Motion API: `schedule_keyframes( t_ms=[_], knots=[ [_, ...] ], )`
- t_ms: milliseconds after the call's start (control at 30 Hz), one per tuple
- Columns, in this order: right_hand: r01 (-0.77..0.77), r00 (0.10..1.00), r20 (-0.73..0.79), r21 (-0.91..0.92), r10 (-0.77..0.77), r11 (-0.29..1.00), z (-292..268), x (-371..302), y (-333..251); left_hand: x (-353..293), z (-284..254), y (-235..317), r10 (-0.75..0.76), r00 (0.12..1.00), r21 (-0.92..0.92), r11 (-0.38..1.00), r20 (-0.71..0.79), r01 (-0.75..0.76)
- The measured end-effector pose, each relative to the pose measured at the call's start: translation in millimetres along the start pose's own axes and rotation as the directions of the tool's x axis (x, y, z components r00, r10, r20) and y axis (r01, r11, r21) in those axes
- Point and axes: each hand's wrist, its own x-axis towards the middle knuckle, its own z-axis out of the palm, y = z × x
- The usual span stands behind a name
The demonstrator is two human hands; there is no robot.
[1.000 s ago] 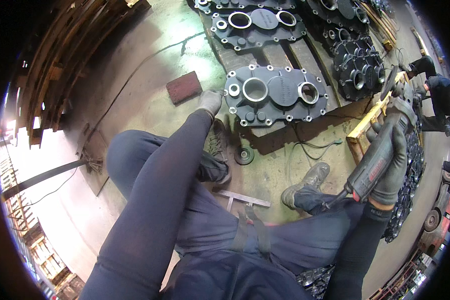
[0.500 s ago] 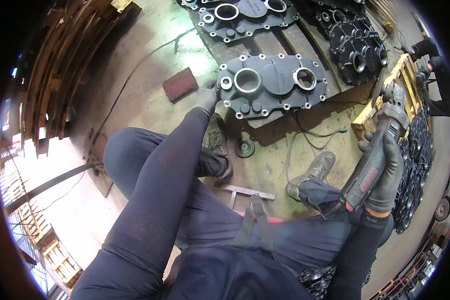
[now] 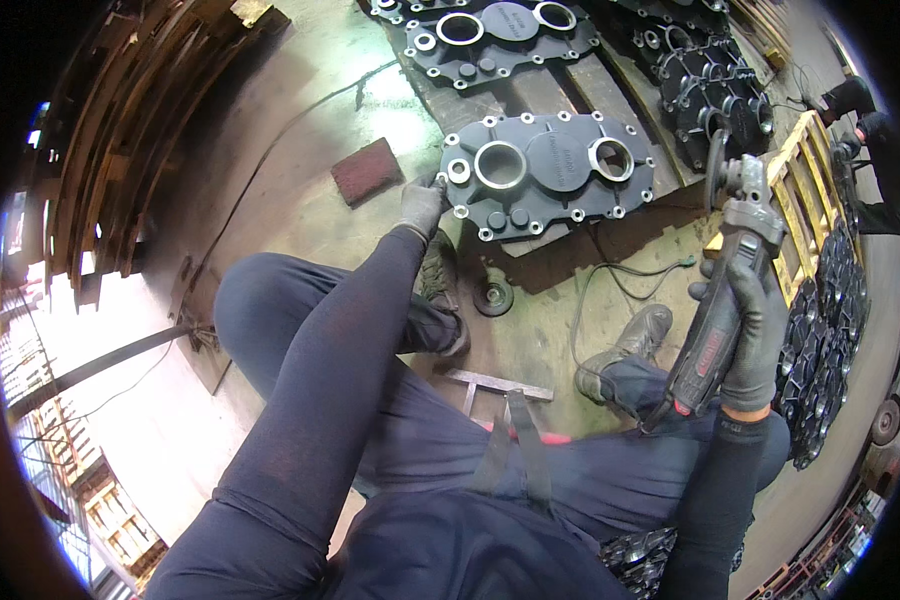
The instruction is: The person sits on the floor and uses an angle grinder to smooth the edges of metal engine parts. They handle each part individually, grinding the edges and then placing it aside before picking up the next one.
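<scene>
In front of me a dark grey cast metal cover (image 3: pixel 555 160) lies on a wooden pallet, with two large bored holes and bright machined bosses round its rim. My gloved left hand (image 3: pixel 424 205) grips the cover's left edge, its fingers closed at the rim. An angle grinder (image 3: pixel 715 315) is in my gloved right hand (image 3: pixel 758 345), which is wrapped round its body. The grinder points away from me, and its disc (image 3: pixel 715 170) stands edge-on just right of the cover, apart from it.
A dark red abrasive pad (image 3: pixel 367 172) and a round disc (image 3: pixel 493 293) lie on the floor. More covers (image 3: pixel 500 40) rest on the pallet behind, with stacks (image 3: pixel 820 340) at the right. A cable (image 3: pixel 620 285) loops near my foot. Wooden boards (image 3: pixel 140 130) stand at the left.
My right hand has moved the grinder leftward, bringing its disc closer to the cover's right end. My left hand stays at the cover's left edge.
</scene>
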Motion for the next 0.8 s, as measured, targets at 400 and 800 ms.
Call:
schedule_keyframes(
  t_ms=[400,800],
  knots=[
    [-0.057,0.935,0.334,-0.198,0.123,0.978,73,7,22,-23,-33,109,-0.02,0.967,0.952,0.183,0.253,-0.245],
    [0.268,0.856,0.504,-0.62,0.113,0.737,227,-19,128,-119,-46,293,0.601,0.749,0.819,0.26,0.277,-0.512]
  ],
)
